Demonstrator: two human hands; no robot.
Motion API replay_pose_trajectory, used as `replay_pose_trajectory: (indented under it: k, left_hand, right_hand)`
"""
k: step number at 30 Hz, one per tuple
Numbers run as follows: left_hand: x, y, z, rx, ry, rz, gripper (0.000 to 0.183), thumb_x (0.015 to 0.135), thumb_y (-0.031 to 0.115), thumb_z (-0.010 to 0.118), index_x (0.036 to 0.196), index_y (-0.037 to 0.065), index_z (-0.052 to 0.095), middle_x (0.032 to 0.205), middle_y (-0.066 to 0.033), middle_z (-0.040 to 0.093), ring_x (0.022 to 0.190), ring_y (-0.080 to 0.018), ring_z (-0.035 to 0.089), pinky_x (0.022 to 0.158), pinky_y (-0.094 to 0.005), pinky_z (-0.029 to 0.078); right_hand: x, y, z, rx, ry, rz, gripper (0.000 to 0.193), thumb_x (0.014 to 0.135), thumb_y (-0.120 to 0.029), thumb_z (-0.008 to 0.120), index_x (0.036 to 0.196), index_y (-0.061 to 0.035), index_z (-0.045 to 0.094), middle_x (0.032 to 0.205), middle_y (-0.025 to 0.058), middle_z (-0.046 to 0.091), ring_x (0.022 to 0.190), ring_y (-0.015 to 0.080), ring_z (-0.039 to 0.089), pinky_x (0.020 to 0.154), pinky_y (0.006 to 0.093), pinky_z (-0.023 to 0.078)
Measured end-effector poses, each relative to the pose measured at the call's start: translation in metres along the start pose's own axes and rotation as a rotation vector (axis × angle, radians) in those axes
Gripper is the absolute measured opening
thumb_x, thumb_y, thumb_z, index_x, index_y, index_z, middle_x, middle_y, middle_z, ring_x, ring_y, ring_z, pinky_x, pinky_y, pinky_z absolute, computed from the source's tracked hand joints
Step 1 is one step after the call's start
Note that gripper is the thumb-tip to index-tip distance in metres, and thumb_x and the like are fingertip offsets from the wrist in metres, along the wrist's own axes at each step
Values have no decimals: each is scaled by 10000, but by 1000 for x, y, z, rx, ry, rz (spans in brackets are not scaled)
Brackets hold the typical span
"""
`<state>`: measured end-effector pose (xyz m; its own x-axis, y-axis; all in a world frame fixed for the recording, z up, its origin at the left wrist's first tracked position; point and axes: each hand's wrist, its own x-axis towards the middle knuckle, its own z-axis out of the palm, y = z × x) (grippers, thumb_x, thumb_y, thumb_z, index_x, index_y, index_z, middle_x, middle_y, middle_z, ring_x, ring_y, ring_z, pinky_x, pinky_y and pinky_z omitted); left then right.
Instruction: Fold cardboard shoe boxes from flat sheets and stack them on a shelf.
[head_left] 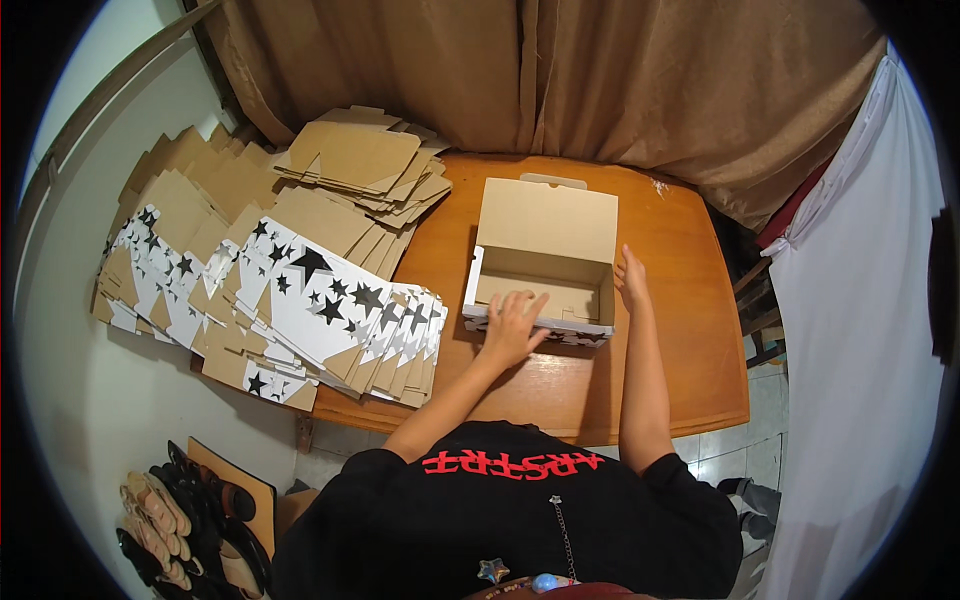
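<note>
A cardboard box (548, 215) stands on the wooden table in front of me, its lid raised and leaning back with a tuck flap at the far edge. Its inside is plain brown, and the near outer wall is white with dark stars. My left hand (515, 328) reaches over that near wall, fingers spread, the fingertips inside the box. Beside the box's right wall is my right hand (630, 278), upright with its fingers stretched out. Whether it touches the wall I cannot tell.
Flat unfolded boxes (330, 300) with black stars on white lie in overlapping piles on the left, with more brown folded cardboard (355, 155) behind them. A brown curtain (640, 90) hangs at the table's (690, 300) far edge. Several shoes (190, 510) sit at lower left.
</note>
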<state>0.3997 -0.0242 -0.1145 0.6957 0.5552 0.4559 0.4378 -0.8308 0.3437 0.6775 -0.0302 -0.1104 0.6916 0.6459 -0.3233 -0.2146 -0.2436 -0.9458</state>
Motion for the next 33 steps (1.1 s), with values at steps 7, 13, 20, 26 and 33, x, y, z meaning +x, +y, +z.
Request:
replay_pose_trajectory:
  k: [7, 13, 20, 26, 33]
  left_hand:
    - [-33, -92, 3, -268, 384, -457, 649, 751, 212, 680, 1294, 49, 365, 1278, -162, 409, 1202, -308, 372, 1030, -445, 232]
    - [-15, -94, 21, -764, 422, -663, 584, 735, 89, 694, 1223, 9, 383, 1200, -170, 479, 1074, -241, 488, 936, -334, 369]
    - [-19, -83, 18, -587, 522, -760, 592, 706, 76, 695, 1194, 16, 366, 1173, -186, 467, 1091, -292, 464, 957, -364, 339]
    - [-17, -81, 18, -637, 511, -763, 589, 694, 86, 706, 1171, -12, 375, 1188, -217, 453, 1137, -366, 427, 978, -397, 311]
    - [-28, -72, 20, -426, 531, -766, 536, 735, 120, 687, 1164, -14, 396, 1271, -222, 323, 1206, -372, 315, 995, -427, 269]
  right_hand:
    - [14, -10, 42, 490, 4, 14, 732, 860, -630, 341, 1274, -31, 415, 1133, 200, 542, 1093, 271, 463, 943, 406, 306]
    - [33, 26, 17, 723, -276, -328, 684, 852, -665, 273, 904, -71, 607, 914, 74, 596, 880, 171, 463, 800, 283, 288]
    - [-47, 19, 5, 130, -355, -429, 475, 873, -488, 433, 993, -61, 602, 1257, 117, 465, 1174, 222, 386, 976, 349, 264]
    - [-82, 36, 17, -134, -67, -869, 378, 834, -229, 489, 1149, -26, 533, 1313, 202, 389, 1214, 319, 379, 1028, 389, 274]
    - [-92, 43, 10, -413, -79, -977, 311, 725, -55, 498, 1003, -22, 633, 1288, 253, 403, 1164, 385, 436, 976, 416, 354]
